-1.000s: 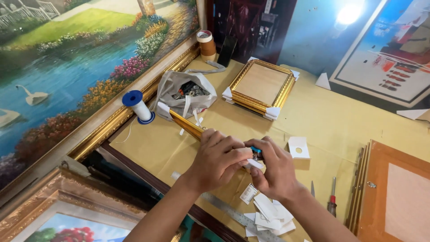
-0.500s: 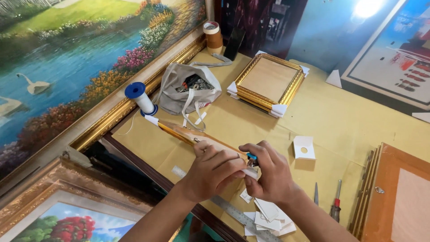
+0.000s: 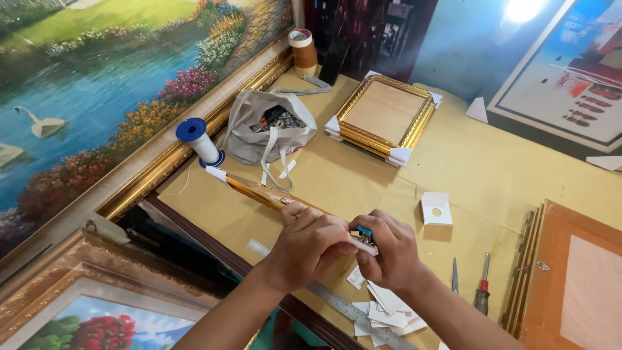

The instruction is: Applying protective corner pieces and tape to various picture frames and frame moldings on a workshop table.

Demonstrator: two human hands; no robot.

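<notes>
Both hands meet at the near middle of the table (image 3: 518, 168), closed around the near end of a long gold frame moulding (image 3: 259, 192). The left hand (image 3: 310, 249) wraps over the strip from above, fingers curled down on it, while the right hand (image 3: 389, 249) grips the very end, where a white corner piece and a small blue-tipped object (image 3: 365, 231) show between the two hands; what that small object is cannot be told. The moulding runs from the hands away to the far left, lying slantwise on the yellowish table cover, and its far end wears a white corner cap just beside a blue spool of white thread (image 3: 200, 141) standing upright. Beyond the spool lies a grey cloth bag (image 3: 249, 129), open, with small hardware inside and its straps trailing toward the moulding. Farther right sits a small gold picture frame (image 3: 414, 126) with white corner protectors, back side up. A roll of brown tape (image 3: 301, 48) stands at the far edge. Near the right hand lie a heap of white cardboard corners (image 3: 389, 308), a metal ruler (image 3: 356, 314), a red-handled screwdriver (image 3: 483, 291) and a thin blade-like tool (image 3: 455, 275). A single folded white corner (image 3: 436, 209) rests apart to the right. A large landscape painting (image 3: 97, 84) in a gold frame leans along the left side.
</notes>
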